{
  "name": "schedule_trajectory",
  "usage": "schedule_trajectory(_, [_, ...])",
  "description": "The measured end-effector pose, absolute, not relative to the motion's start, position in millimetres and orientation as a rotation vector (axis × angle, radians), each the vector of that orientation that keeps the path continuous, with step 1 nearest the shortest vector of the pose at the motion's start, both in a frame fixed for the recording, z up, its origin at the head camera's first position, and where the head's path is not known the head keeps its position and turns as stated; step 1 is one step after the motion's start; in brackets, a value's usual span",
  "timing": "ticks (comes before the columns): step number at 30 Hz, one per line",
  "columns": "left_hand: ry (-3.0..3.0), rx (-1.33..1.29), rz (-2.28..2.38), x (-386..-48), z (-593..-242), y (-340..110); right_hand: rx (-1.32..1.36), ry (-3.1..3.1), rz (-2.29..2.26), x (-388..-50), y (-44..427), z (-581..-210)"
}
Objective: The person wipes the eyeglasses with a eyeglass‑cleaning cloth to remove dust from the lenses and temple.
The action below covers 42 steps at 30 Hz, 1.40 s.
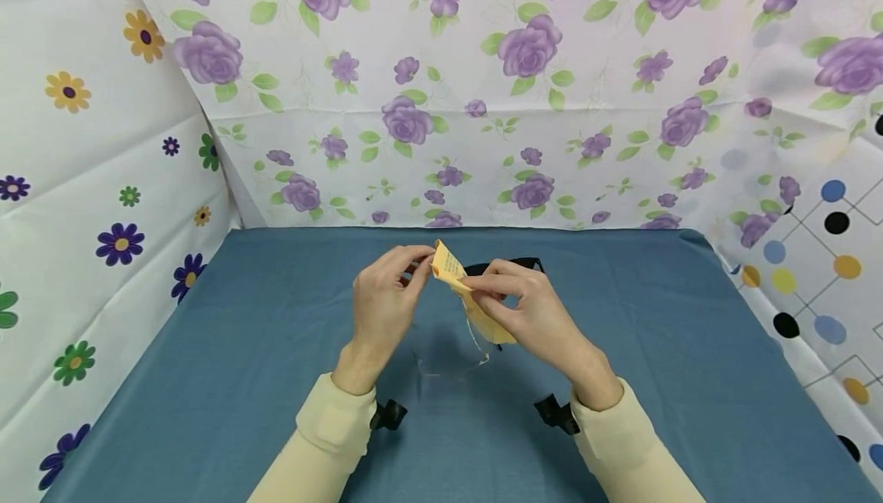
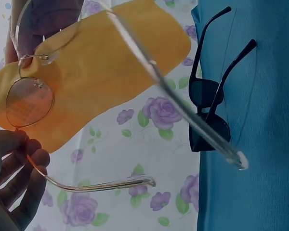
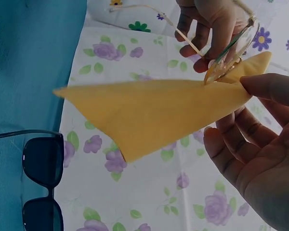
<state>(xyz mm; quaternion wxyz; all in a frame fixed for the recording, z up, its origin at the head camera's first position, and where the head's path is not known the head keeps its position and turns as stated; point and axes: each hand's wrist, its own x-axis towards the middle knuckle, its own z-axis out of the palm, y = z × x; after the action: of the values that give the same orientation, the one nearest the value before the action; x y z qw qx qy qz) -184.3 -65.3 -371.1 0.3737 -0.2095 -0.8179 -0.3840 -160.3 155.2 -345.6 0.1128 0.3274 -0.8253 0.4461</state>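
My left hand pinches thin-framed clear glasses at the hinge side of one lens, as the left wrist view shows; their temples extend toward that camera. A yellow cloth with printed text hangs from my right hand, pinched between thumb and fingers. In the right wrist view the cloth lies against the glasses' lens, its lower part hanging free. The left fingers are at the frame's edge. Both hands are raised above the table.
Black sunglasses lie on the blue tablecloth near its far edge, partly behind my right hand in the head view. A floral curtain stands behind, with patterned sheets at both sides.
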Motion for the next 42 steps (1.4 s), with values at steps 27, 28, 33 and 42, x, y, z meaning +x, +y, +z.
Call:
schedule_trajectory(27, [-2.085, -0.787, -1.093, -182.8, -370.5, -64.0, 0.863, -2.381, 1.281, -164.8, 154.4, -348.9])
schedule_trajectory(28, [-2.088, -0.791, -1.106, -183.0, -370.5, -63.9, 0.857, -2.382, 1.281, -165.5, 154.6, -349.2])
schedule_trajectory(33, [-2.077, -0.81, -1.15, -184.1, -371.3, -64.1, 0.818, -2.402, 1.3, -167.6, 157.0, -349.6])
schedule_trajectory(42, [-2.017, -0.798, -1.224, -185.6, -370.3, -66.5, 0.753, -2.447, 1.282, -170.0, 161.6, -347.2])
